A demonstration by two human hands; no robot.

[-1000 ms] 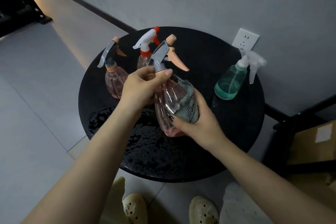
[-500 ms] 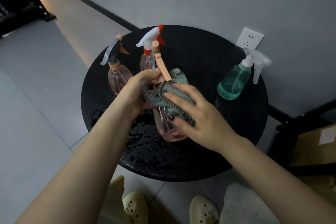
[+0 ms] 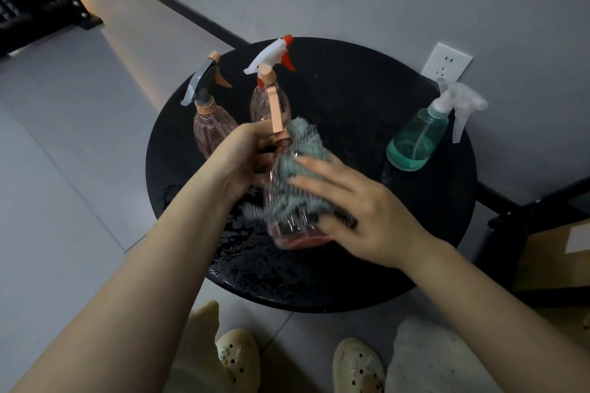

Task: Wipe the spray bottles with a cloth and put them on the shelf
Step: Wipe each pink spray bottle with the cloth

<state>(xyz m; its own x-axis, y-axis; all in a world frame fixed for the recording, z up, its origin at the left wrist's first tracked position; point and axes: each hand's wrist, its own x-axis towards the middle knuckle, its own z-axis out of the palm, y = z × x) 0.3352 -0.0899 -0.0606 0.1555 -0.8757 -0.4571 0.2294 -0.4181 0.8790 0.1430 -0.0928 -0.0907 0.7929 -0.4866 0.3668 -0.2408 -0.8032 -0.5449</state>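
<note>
As the left hand (image 3: pixel 242 159) grips the pink bottle (image 3: pixel 293 233), the right hand (image 3: pixel 367 214) presses the cloth (image 3: pixel 303 143) on flat-fingered. Bare table (image 3: pixel 351 99) lies beyond.

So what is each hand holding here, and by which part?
The left hand grips the pink spray bottle by its neck; the right hand presses a grey-green cloth against the bottle's body.

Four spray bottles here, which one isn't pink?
The green bottle with the translucent white trigger, standing alone on the table's right side; all the others are pink-bodied.
</note>
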